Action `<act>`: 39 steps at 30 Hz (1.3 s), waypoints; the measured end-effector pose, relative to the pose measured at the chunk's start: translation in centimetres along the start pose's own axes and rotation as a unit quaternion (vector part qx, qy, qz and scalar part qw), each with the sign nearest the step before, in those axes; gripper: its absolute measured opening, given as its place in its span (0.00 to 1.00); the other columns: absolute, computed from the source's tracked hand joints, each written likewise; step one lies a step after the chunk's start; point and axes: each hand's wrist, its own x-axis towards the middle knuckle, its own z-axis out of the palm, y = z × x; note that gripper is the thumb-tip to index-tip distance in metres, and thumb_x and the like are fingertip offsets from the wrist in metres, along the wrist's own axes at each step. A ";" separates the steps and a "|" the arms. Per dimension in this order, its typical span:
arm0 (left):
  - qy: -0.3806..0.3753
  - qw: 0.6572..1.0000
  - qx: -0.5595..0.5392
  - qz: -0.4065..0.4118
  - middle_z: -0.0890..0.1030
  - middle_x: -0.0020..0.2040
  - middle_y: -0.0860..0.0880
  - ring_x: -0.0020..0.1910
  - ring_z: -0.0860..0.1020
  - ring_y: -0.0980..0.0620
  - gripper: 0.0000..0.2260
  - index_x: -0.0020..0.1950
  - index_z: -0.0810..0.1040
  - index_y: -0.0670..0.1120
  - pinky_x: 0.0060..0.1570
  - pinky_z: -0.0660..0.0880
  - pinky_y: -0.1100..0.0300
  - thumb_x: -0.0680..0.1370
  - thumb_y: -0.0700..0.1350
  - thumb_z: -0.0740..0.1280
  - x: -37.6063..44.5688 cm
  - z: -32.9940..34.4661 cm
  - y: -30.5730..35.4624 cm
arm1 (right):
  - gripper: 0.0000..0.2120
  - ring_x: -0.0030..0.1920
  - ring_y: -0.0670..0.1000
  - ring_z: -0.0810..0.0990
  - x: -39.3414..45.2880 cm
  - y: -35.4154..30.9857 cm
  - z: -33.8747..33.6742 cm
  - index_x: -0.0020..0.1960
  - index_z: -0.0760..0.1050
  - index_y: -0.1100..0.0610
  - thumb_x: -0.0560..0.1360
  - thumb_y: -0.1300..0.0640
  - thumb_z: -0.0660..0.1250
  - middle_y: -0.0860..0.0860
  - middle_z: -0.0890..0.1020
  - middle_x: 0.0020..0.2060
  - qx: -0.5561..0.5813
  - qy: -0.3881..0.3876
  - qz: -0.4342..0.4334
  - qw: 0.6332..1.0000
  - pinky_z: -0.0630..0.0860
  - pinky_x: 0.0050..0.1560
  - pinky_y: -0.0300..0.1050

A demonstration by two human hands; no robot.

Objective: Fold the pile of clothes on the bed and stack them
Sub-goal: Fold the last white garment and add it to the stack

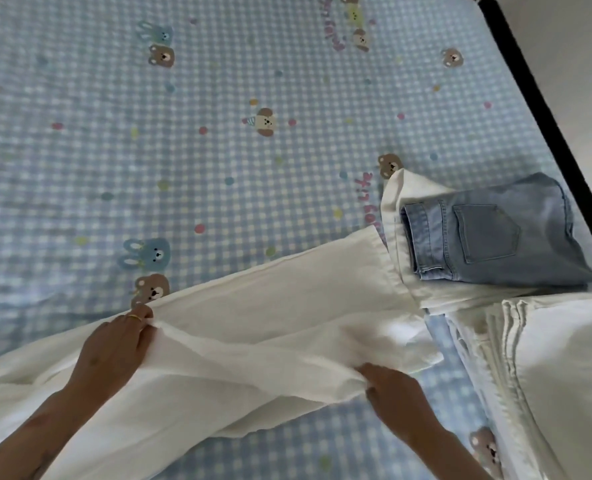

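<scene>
The white trousers (287, 306) lie stretched across the near part of the bed (218, 150), legs running from the lower left corner up toward the folded stack at the right. The cloth is rumpled and partly lifted between the two hands.

The left hand (114, 348) grips the far edge of the trousers; its fingers are curled together and pinch the fabric, and a ring shows on one finger. The right hand (396, 396) holds the near edge of the trousers; its fingertips are tucked into a fold of cloth and pinch it, though the exact finger layout cannot be told.

Just beyond the trouser cuffs sits the stack: folded blue jeans (495, 237), back pocket up, resting on a folded white garment (401, 202) that touches the cuffs. Nearer than the jeans lies a white pillow (564, 375), beside the trousers' right end.

The bed sheet is blue gingham printed with bears, rabbits and dots. It is flat and bare past the trousers, giving wide working room on the far side. The dark bed frame (543, 109) bounds the sheet behind the jeans, with pale floor (571, 46) past it.
</scene>
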 end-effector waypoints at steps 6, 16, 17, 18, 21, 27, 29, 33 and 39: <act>-0.011 0.999 -0.023 -0.030 0.84 0.41 0.45 0.38 0.82 0.40 0.14 0.60 0.73 0.48 0.32 0.69 0.57 0.76 0.41 0.67 3.1 -0.3 -2.5 | 0.07 0.39 0.46 0.79 8.8 5.0 -15.4 0.44 0.77 0.49 0.72 0.46 0.69 0.44 0.81 0.36 0.123 0.015 0.060 0.990 0.74 0.41 0.47; -0.096 0.980 -0.156 -0.081 0.81 0.42 0.51 0.45 0.80 0.50 0.08 0.55 0.75 0.50 0.46 0.73 0.57 0.78 0.50 0.65 13.4 1.3 4.8 | 0.21 0.62 0.58 0.75 20.7 6.8 -7.2 0.67 0.68 0.61 0.78 0.51 0.63 0.59 0.78 0.61 0.219 0.035 0.229 0.948 0.69 0.60 0.47; -0.110 0.980 -0.152 -0.069 0.81 0.41 0.52 0.42 0.79 0.51 0.09 0.55 0.75 0.50 0.44 0.73 0.58 0.78 0.52 0.64 14.8 1.5 6.5 | 0.21 0.62 0.58 0.74 19.3 7.1 -5.9 0.67 0.67 0.60 0.78 0.51 0.63 0.58 0.77 0.61 0.193 0.028 0.238 0.952 0.69 0.59 0.48; -0.124 0.979 -0.151 -0.059 0.81 0.42 0.51 0.42 0.79 0.51 0.09 0.55 0.74 0.50 0.42 0.73 0.59 0.78 0.53 0.64 16.3 1.8 8.2 | 0.21 0.62 0.58 0.74 17.8 7.5 -4.7 0.68 0.66 0.58 0.78 0.51 0.63 0.56 0.75 0.62 0.160 0.024 0.246 0.956 0.70 0.59 0.49; -0.161 0.968 -0.183 -0.056 0.81 0.48 0.49 0.46 0.78 0.49 0.12 0.56 0.74 0.50 0.45 0.73 0.58 0.77 0.54 0.64 20.3 3.0 13.5 | 0.21 0.62 0.55 0.73 13.6 7.8 -2.6 0.68 0.67 0.55 0.77 0.52 0.65 0.53 0.74 0.61 0.067 0.072 0.260 0.961 0.72 0.56 0.50; -0.129 0.967 -0.217 -0.033 0.79 0.45 0.50 0.45 0.77 0.47 0.05 0.48 0.75 0.49 0.39 0.69 0.59 0.77 0.50 0.64 25.3 4.6 20.7 | 0.02 0.39 0.54 0.80 9.8 8.7 -3.3 0.45 0.76 0.55 0.76 0.58 0.67 0.50 0.80 0.39 0.305 0.223 0.316 0.870 0.75 0.42 0.50; -0.108 0.971 -0.214 -0.011 0.78 0.35 0.53 0.35 0.76 0.51 0.08 0.37 0.74 0.52 0.31 0.66 0.61 0.77 0.47 0.64 26.3 4.1 22.0 | 0.05 0.29 0.48 0.79 7.4 10.4 -3.9 0.40 0.77 0.51 0.74 0.58 0.68 0.47 0.82 0.32 0.404 0.254 0.337 0.812 0.77 0.35 0.47; -0.163 0.971 -0.164 0.052 0.76 0.33 0.54 0.34 0.75 0.54 0.09 0.35 0.74 0.51 0.32 0.65 0.61 0.76 0.47 0.66 26.1 4.7 24.4 | 0.08 0.32 0.51 0.79 3.1 12.6 -2.7 0.37 0.77 0.50 0.73 0.60 0.69 0.48 0.82 0.30 0.421 0.237 0.374 0.792 0.76 0.34 0.46; -0.139 0.986 -0.069 0.057 0.80 0.49 0.45 0.50 0.77 0.44 0.05 0.48 0.75 0.48 0.46 0.71 0.55 0.78 0.49 0.63 23.3 10.2 26.3 | 0.03 0.39 0.55 0.76 3.0 13.1 2.4 0.43 0.77 0.60 0.73 0.65 0.70 0.56 0.80 0.39 0.348 0.224 0.398 0.819 0.67 0.42 0.44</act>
